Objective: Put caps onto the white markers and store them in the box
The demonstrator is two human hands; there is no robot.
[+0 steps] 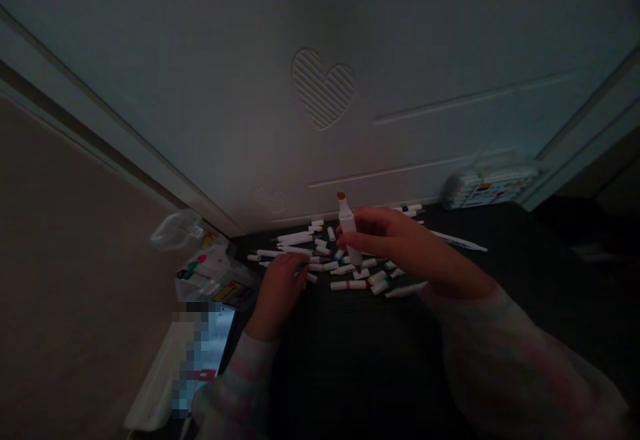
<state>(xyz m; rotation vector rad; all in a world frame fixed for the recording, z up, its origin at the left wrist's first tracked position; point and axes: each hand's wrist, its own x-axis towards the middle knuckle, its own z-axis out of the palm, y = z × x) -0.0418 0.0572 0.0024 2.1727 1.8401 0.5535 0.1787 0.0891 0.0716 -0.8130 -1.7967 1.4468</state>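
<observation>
My right hand point(395, 237) is closed around a white marker point(351, 232), held upright above the pile. The marker's upper end is uncapped and shows an orange-brown tip. Low over the left part of the pile is my left hand point(286, 280), palm down, its fingers bent and a little apart among the pens. Part of those fingers is hidden, and I see nothing held in them. Around both hands lie several white markers point(345, 285) and loose caps point(331, 233) on the dark tabletop point(360, 347).
A clear plastic case point(215, 277) with a few markers stands at the left, its lid point(176, 228) open. Nearer me is a lit screen point(215, 340), partly blurred. At the back right sits a wrapped package point(493, 183). A white panel with hearts point(323, 90) rises behind the table.
</observation>
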